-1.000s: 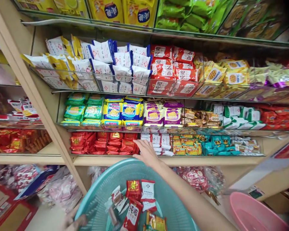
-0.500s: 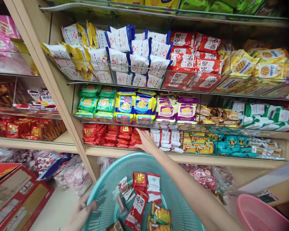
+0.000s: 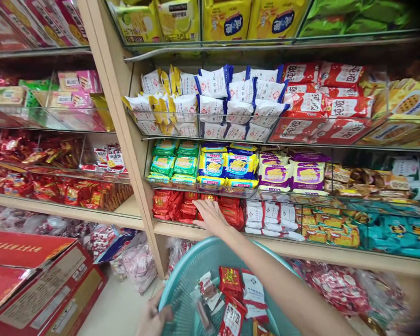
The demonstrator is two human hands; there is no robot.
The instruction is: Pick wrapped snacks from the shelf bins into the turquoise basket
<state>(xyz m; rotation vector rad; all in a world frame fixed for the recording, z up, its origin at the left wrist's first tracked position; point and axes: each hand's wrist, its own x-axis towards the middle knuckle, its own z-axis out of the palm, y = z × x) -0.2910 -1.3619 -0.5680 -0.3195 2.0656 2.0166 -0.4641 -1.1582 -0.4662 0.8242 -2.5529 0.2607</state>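
Note:
My left hand (image 3: 156, 313) is closed on the rim of a teal plastic basket (image 3: 189, 259) at the bottom of the view. Several wrapped snacks lie inside, among them a red packet (image 3: 230, 280) and a white packet with red ends (image 3: 253, 288). Beyond the basket, my right hand (image 3: 212, 215) reaches over the bottom shelf, at the red packets (image 3: 233, 212). Its fingers are apart, and nothing shows in them. Right of this hand are white packets (image 3: 271, 212) in the same row.
Wooden shelves (image 3: 117, 126) with glass fronts hold snack packets. A red carton (image 3: 38, 280) stands on the floor at the left. Bagged goods (image 3: 336, 284) lie under the bottom shelf. The basket's near side runs out of the frame.
The view has swung left, so shelves and basket appear further right. My right hand has moved left along the red packets. My left hand still grips the basket rim.

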